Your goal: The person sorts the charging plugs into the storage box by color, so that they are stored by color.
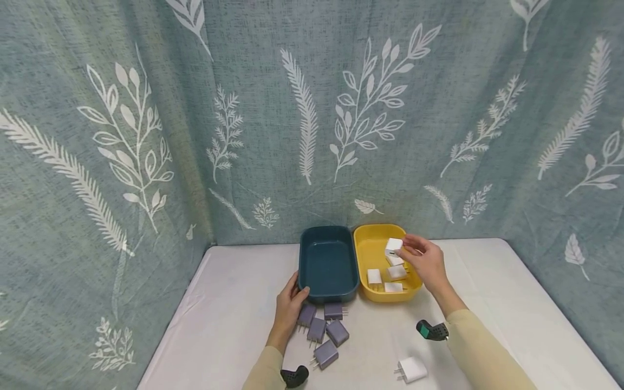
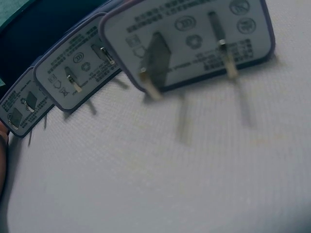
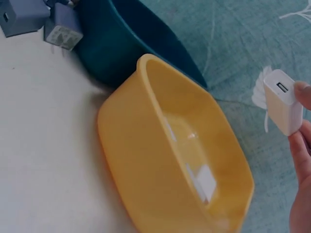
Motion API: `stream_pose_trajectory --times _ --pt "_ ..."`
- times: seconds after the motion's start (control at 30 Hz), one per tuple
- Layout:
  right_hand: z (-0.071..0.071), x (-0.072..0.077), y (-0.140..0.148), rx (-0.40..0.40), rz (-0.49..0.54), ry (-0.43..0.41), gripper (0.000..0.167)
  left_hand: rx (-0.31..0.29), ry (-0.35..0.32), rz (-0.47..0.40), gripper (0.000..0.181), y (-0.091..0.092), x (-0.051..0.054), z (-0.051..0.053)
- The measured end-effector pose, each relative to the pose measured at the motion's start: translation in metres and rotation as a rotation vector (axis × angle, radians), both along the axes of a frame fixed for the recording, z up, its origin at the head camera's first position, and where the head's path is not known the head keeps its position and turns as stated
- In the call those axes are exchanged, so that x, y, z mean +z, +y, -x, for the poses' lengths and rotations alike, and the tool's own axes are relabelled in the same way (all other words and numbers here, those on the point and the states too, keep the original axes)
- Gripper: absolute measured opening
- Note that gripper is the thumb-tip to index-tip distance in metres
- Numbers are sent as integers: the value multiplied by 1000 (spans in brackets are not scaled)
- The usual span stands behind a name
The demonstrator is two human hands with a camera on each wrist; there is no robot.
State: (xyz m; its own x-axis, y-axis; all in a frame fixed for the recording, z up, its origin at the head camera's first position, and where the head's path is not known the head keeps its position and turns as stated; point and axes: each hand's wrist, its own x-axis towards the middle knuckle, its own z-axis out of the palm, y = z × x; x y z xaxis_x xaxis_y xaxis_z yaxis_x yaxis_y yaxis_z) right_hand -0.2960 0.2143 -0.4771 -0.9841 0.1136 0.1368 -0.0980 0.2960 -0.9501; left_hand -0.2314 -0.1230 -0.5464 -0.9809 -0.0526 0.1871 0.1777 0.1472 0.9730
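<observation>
My right hand [image 1: 425, 262] pinches a white USB wall charger [image 1: 394, 247] between thumb and fingers, above the yellow container [image 1: 362, 254]. In the right wrist view this charger [image 3: 282, 102] shows its USB port, past the container's rim. Several white chargers [image 1: 374, 277] lie inside the yellow container. My left hand [image 1: 287, 307] holds the near left corner of the dark blue container [image 1: 329, 265], thumb at the front and fingers along the side. Its floor is bare. Just in front of it lie several purple-grey chargers [image 1: 325, 354]; their pronged faces [image 2: 187, 46] fill the top of the left wrist view.
One more white charger [image 1: 413, 369] lies on the white tabletop [image 1: 370, 346] near the right forearm. The two containers stand side by side at the back, close to a green leaf-patterned curtain [image 1: 312, 124]. Black straps with small devices [image 1: 433, 330] sit at both wrists.
</observation>
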Motion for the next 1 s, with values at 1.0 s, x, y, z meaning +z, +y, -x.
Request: stream_pose_trajectory --times 1.0 --pt "-8 -6 3 -30 -26 14 39 8 -22 18 60 0 1 -2"
